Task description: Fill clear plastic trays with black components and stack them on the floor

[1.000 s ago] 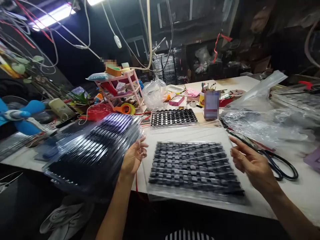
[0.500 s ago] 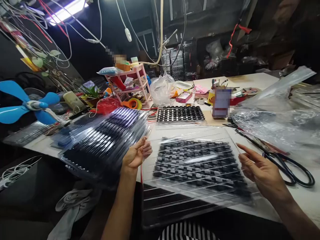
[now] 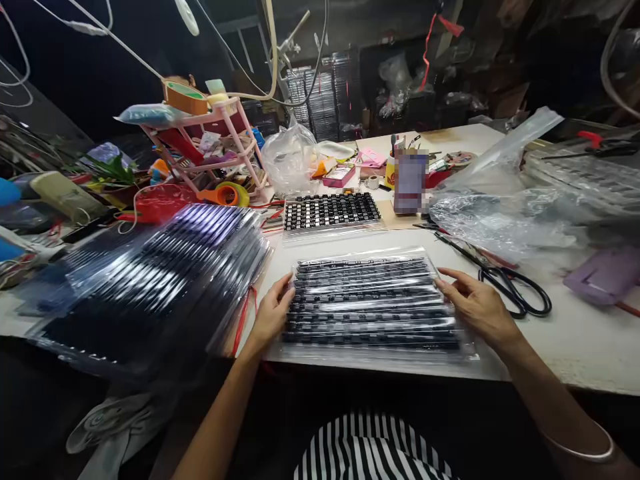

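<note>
A clear ridged plastic tray (image 3: 370, 303) lies over rows of black parts on the white table near its front edge. My left hand (image 3: 274, 308) grips the tray's left edge between thumb and fingers. On the opposite side, my right hand (image 3: 473, 303) pinches the right edge. To the left rises a stack of clear trays filled with dark pieces (image 3: 165, 267). Behind the tray in my hands sits another tray of black parts (image 3: 333, 212).
Black-handled scissors (image 3: 515, 290) lie right of my right hand. Crumpled clear plastic (image 3: 500, 217) covers the back right. A pink shelf (image 3: 225, 143) stands at the back left, and a phone (image 3: 411, 183) stands behind the table's middle.
Both hands have brought the clear tray down, so it now lies level over the black parts instead of tilted above them. The camera view has turned to the right.
</note>
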The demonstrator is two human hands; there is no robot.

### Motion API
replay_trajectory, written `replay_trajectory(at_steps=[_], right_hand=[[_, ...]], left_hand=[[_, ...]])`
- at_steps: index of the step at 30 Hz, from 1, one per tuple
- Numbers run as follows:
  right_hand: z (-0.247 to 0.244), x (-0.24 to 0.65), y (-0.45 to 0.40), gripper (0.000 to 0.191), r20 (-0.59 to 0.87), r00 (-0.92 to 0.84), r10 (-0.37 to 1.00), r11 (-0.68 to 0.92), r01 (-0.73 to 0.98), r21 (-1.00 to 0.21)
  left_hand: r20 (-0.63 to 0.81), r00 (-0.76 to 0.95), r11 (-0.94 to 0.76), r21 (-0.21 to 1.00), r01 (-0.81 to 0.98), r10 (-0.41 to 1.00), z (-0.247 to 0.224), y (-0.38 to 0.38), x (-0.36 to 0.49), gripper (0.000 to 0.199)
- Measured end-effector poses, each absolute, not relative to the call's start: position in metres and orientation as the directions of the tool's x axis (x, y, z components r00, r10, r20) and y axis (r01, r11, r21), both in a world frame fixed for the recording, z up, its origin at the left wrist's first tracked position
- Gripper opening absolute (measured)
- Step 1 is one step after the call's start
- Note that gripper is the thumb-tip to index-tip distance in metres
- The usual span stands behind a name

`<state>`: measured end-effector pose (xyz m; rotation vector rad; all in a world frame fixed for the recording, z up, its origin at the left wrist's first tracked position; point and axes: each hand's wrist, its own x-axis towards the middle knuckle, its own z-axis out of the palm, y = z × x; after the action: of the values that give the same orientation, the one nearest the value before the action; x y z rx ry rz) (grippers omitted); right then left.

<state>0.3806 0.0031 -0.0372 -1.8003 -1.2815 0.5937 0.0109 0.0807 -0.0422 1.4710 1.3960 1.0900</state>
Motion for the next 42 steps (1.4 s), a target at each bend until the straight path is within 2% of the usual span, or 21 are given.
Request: replay_trajectory(at_steps=[3,6,8,11,14,16,19,21,23,26,28,31,35,37,42], right_hand=[[-0.041,0.388,0.004,0.057,0.077,0.366,0.928,-0.185,0.628,-0.756],[-0.046,0.386,0.006,0.052,0.142,0.327,0.934,-0.141,0.705,-0.695],[-0.047,0.381,0.009,0.048,0.189,0.284,0.94,-0.117,0.79,-0.602],[-0.044,0.372,0.013,0.045,0.157,0.238,0.958,-0.143,0.877,-0.458],[-0.04,0.364,0.014,0.045,0.122,0.219,0.968,-0.16,0.913,-0.375],[-0.039,0.36,0.013,0.044,0.12,0.189,0.975,-0.144,0.94,-0.31],[-0.039,0.355,0.015,0.044,0.131,0.105,0.986,-0.085,0.986,-0.145],[-0.041,0.353,0.019,0.046,0.151,0.035,0.988,-0.031,0.999,-0.03],[-0.044,0.352,0.022,0.046,0.186,-0.016,0.982,0.009,0.999,0.035],[-0.051,0.354,0.025,0.043,0.254,-0.054,0.966,0.052,0.999,0.014],[-0.056,0.356,0.024,0.045,0.277,-0.063,0.959,0.068,0.998,-0.008],[-0.06,0.357,0.023,0.049,0.28,-0.091,0.956,0.089,0.996,0.019],[-0.058,0.348,0.034,0.049,0.239,-0.222,0.945,0.224,0.974,0.02],[-0.055,0.337,0.045,0.051,0.186,-0.277,0.943,0.285,0.958,-0.015],[-0.044,0.311,0.072,0.055,0.106,-0.401,0.91,0.41,0.909,-0.078]], left_hand=[[0.103,0.086,-0.128,0.916,0.379,0.991,-0.045,0.079,0.015,0.046],[0.113,0.135,-0.161,0.89,0.428,0.984,-0.045,0.082,0.015,0.05],[0.094,0.137,-0.146,0.88,0.451,0.986,-0.045,0.085,0.014,0.053],[0.061,0.103,-0.099,0.901,0.423,0.993,-0.046,0.088,0.012,0.052],[0.091,0.095,-0.122,0.9,0.417,0.991,-0.051,0.087,0.011,0.048],[0.154,0.126,-0.197,0.836,0.512,0.98,-0.056,0.088,0.01,0.047],[0.186,0.182,-0.26,0.741,0.62,0.966,-0.057,0.09,0.011,0.049],[0.14,0.182,-0.222,0.773,0.594,0.973,-0.052,0.09,0.012,0.049],[0.116,0.162,-0.186,0.825,0.534,0.98,-0.046,0.086,0.014,0.047],[0.185,0.141,-0.232,0.784,0.575,0.973,-0.043,0.077,0.017,0.044],[0.222,0.165,-0.272,0.648,0.712,0.961,-0.048,0.071,0.018,0.046],[0.203,0.209,-0.275,0.388,0.88,0.957,-0.055,0.067,0.022,0.053],[0.139,0.233,-0.255,0.173,0.951,0.963,-0.05,0.075,0.039,0.065],[0.105,0.31,-0.322,0.133,0.937,0.945,-0.045,0.081,0.051,0.064],[0.046,0.529,-0.529,0.164,0.833,0.847,-0.041,0.09,0.076,0.064]])
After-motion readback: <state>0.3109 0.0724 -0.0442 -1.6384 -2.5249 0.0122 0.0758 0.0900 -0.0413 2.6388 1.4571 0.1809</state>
